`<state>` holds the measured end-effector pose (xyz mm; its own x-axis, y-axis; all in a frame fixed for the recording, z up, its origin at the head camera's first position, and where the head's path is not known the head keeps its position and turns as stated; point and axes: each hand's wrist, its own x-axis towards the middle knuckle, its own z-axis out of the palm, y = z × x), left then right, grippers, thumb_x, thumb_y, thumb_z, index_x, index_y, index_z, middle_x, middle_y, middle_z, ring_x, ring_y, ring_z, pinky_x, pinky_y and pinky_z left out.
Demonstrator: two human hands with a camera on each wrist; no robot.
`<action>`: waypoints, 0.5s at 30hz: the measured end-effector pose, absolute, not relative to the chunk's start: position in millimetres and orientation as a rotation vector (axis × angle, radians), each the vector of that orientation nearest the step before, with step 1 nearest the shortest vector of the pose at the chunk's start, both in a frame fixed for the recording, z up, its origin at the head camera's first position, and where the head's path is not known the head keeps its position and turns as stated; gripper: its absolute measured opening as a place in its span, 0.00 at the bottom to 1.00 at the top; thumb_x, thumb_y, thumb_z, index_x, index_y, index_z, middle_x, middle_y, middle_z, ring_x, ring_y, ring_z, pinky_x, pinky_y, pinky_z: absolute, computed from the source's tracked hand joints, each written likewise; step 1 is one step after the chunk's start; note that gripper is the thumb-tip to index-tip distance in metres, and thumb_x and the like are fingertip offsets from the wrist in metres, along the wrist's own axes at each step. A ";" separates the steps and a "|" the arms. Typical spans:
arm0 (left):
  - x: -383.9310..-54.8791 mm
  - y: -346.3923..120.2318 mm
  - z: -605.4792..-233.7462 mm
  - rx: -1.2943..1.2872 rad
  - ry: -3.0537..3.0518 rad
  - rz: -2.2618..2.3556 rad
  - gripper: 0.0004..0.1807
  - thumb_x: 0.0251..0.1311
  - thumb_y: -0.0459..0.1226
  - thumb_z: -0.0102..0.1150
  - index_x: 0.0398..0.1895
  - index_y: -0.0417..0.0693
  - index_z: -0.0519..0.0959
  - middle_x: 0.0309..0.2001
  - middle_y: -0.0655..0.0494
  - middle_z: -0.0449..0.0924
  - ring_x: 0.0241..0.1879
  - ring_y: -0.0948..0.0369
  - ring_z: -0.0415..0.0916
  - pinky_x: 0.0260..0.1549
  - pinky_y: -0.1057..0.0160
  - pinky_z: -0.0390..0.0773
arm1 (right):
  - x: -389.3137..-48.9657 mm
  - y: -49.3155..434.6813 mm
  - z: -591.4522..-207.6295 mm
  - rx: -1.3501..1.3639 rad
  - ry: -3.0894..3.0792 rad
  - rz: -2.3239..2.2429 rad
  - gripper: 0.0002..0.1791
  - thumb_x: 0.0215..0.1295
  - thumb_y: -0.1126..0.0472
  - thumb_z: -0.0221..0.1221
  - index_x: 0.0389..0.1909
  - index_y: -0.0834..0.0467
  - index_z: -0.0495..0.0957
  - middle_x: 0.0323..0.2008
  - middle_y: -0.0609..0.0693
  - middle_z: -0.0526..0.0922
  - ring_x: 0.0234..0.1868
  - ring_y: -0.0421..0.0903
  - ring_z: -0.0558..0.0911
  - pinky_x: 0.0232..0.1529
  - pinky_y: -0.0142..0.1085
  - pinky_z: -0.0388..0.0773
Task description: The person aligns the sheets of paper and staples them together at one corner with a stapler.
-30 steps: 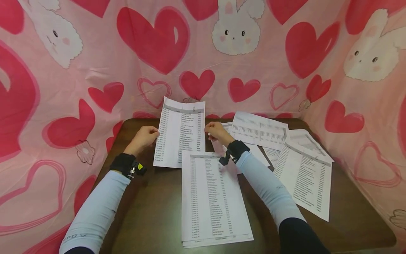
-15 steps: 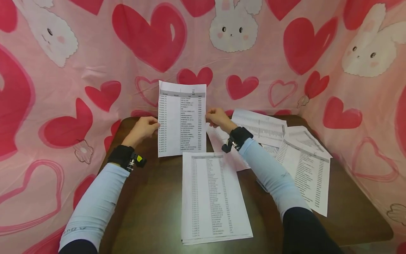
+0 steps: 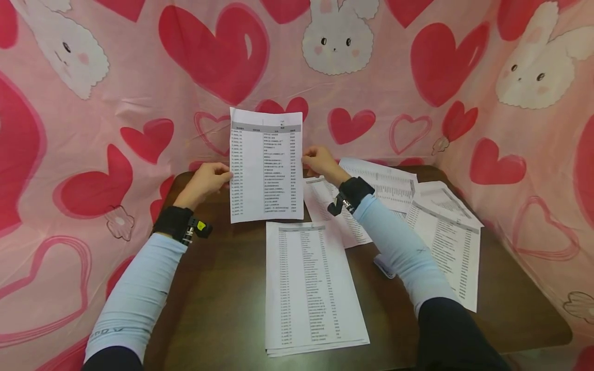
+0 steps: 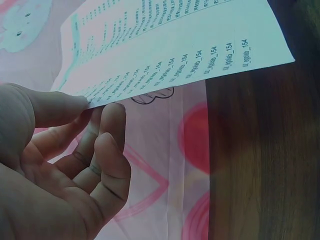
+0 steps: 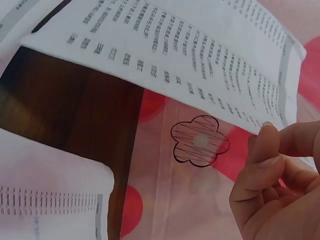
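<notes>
A white sheet of paper [image 3: 266, 170], printed with rows of text under a grey header band, is held upright above the far part of the table. My left hand [image 3: 207, 181] pinches its left edge; in the left wrist view the thumb [image 4: 60, 107] lies on the printed side with fingers behind. On the opposite edge my right hand [image 3: 322, 162] pinches the sheet between thumb and fingertips, as the right wrist view shows at the paper's edge [image 5: 165, 60]. Nearer me, a stack of printed sheets [image 3: 311, 288] lies on the table, just below the raised sheet.
More printed sheets [image 3: 445, 247] overlap one another on the right of the brown table [image 3: 209, 299]. One sheet [image 3: 331, 206] lies beneath my right wrist. A small pale object [image 3: 384, 266] sits beside my right forearm. A pink heart-patterned cloth [image 3: 278, 67] hangs behind the table.
Both hands have raised the sheet and brought it from a slight tilt to nearly straight. Its lower edge has moved up off the stack's top edge. The small pale object has come into view.
</notes>
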<state>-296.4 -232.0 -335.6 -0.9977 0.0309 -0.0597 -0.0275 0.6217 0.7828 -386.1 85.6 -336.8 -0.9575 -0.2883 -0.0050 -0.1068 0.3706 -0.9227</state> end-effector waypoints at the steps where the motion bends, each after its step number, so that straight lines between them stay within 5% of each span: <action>1: -296.4 -231.7 -335.4 0.006 2.771 1.342 0.17 0.72 0.42 0.50 0.54 0.40 0.76 0.48 0.41 0.78 0.40 0.49 0.75 0.33 0.58 0.73 | -386.0 87.0 -336.4 -0.365 2.469 -1.630 0.09 0.68 0.61 0.56 0.43 0.62 0.78 0.39 0.60 0.81 0.22 0.55 0.76 0.25 0.41 0.71; 6: -294.9 -227.4 -333.5 0.033 2.779 1.378 0.17 0.72 0.41 0.49 0.51 0.36 0.77 0.47 0.40 0.78 0.38 0.49 0.75 0.30 0.60 0.74 | -384.4 96.3 -333.9 -0.384 2.470 -1.630 0.09 0.68 0.62 0.55 0.41 0.63 0.77 0.32 0.59 0.79 0.24 0.60 0.77 0.19 0.33 0.69; 11: -291.4 -223.2 -331.4 0.063 2.774 1.392 0.18 0.72 0.42 0.49 0.51 0.35 0.78 0.48 0.40 0.78 0.39 0.49 0.74 0.31 0.59 0.74 | -380.5 106.0 -330.3 -0.389 2.462 -1.621 0.08 0.67 0.62 0.54 0.40 0.64 0.76 0.30 0.60 0.77 0.20 0.52 0.76 0.17 0.31 0.66; 15: -287.3 -221.0 -329.6 0.082 2.765 1.396 0.18 0.72 0.42 0.49 0.51 0.36 0.78 0.47 0.40 0.78 0.38 0.49 0.73 0.32 0.59 0.73 | -376.0 112.7 -327.2 -0.418 2.496 -1.569 0.08 0.67 0.62 0.55 0.40 0.64 0.76 0.32 0.60 0.78 0.25 0.59 0.77 0.18 0.32 0.67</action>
